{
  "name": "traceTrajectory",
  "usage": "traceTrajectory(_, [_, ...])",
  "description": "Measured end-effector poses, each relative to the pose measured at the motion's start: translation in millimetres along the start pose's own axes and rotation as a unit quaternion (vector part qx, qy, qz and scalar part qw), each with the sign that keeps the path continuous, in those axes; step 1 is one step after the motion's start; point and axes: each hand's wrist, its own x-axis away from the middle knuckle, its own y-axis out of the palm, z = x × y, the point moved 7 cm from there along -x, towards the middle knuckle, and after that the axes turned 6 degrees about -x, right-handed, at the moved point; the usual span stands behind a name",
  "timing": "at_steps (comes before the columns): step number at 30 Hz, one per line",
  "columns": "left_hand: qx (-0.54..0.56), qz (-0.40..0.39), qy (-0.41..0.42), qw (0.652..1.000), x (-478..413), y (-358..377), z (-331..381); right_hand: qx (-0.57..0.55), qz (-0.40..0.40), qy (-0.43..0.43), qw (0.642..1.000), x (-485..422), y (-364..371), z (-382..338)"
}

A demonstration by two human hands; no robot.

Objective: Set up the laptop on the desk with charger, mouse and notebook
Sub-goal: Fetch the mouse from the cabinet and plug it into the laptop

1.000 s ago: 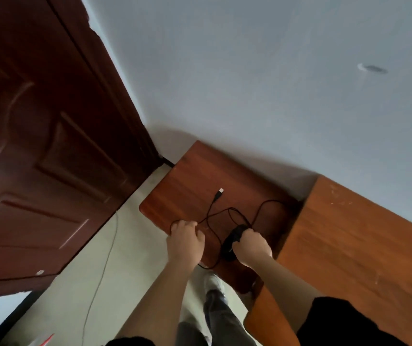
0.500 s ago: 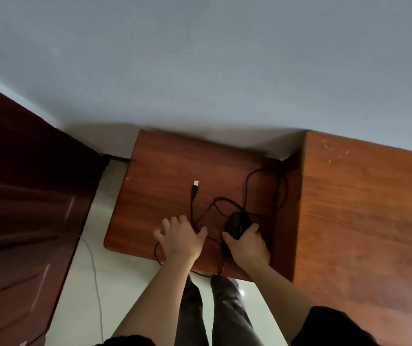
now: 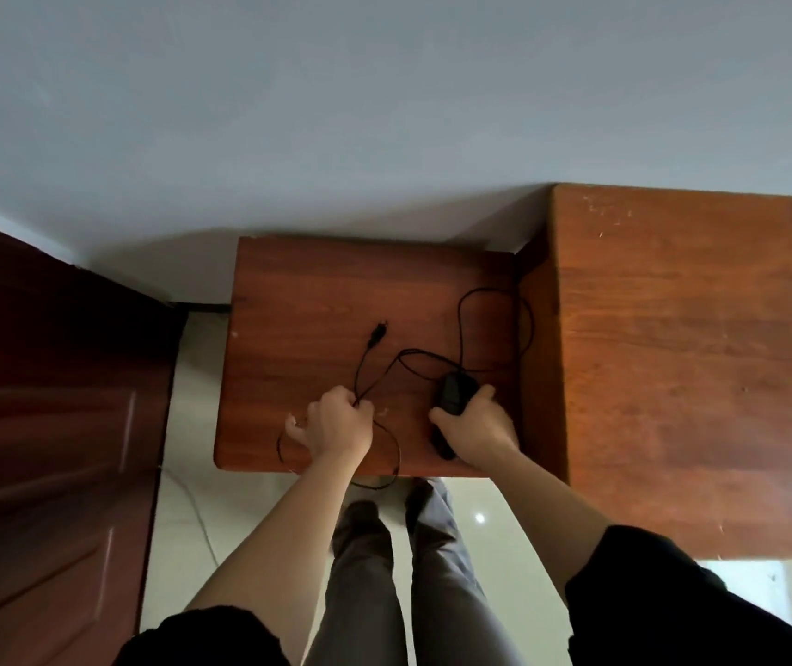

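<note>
Right hand [image 3: 478, 425] grips the black mouse [image 3: 454, 394] near the right side of the low table [image 3: 298, 300], beside the taller desk [image 3: 691, 358]. Left hand [image 3: 338, 423], fingers curled, holds the mouse cable [image 3: 461, 319]. Cable loops across the tabletop; its plug [image 3: 378, 332] lies loose, far left of the mouse.

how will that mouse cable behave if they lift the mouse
Probably floppy: the cable lies in loose loops on the table, so it should trail and may snag. The left hand pinches a stretch, likely taming it. The mouse looks light in the right hand.
</note>
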Motion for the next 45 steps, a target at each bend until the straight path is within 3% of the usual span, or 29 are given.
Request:
traceTrajectory(4, [0.075, 0.045, 0.030, 0.996, 13.0, -32.8, 4.7, -0.049, -0.003, -0.020, 0.999, 31.0, -16.1, -7.0])
traceTrajectory(7, [0.169, 0.036, 0.053, 0.983, 19.4, -53.0, 13.5, -0.120, -0.025, -0.025, 0.992, 59.2, -34.0, -11.7])
traceTrajectory(12, [0.358, 0.064, 0.118, 0.924, 50.2, -109.5, 51.5, -0.211, -0.067, -0.089, 0.971, 107.6, -80.5, -23.0])
traceTrajectory(18, [0.439, 0.062, 0.272, 0.854, 127.3, -184.8, 141.7, -0.195, -0.087, -0.175, 0.961, 162.7, -165.9, -21.8])
traceTrajectory(24, [0.462, -0.016, 0.408, 0.788, 227.2, -204.2, 243.5, -0.179, 0.026, -0.199, 0.963, 193.9, -260.4, 37.8])
traceTrajectory(29, [0.428, -0.148, 0.470, 0.758, 318.1, -153.9, 329.7, -0.188, 0.138, -0.159, 0.959, 204.0, -325.3, 143.2])
traceTrajectory(33, [0.381, -0.272, 0.490, 0.735, 398.4, -73.9, 387.4, -0.189, 0.211, -0.110, 0.953, 214.2, -366.7, 263.3])
traceTrajectory(40, [0.311, -0.400, 0.509, 0.696, 547.3, 88.4, 475.4, -0.218, 0.277, -0.007, 0.936, 243.4, -425.8, 498.9])
traceTrajectory(45, [0.284, -0.384, 0.487, 0.731, 621.1, 190.3, 532.1, -0.232, 0.331, 0.045, 0.914, 265.3, -459.7, 625.9])
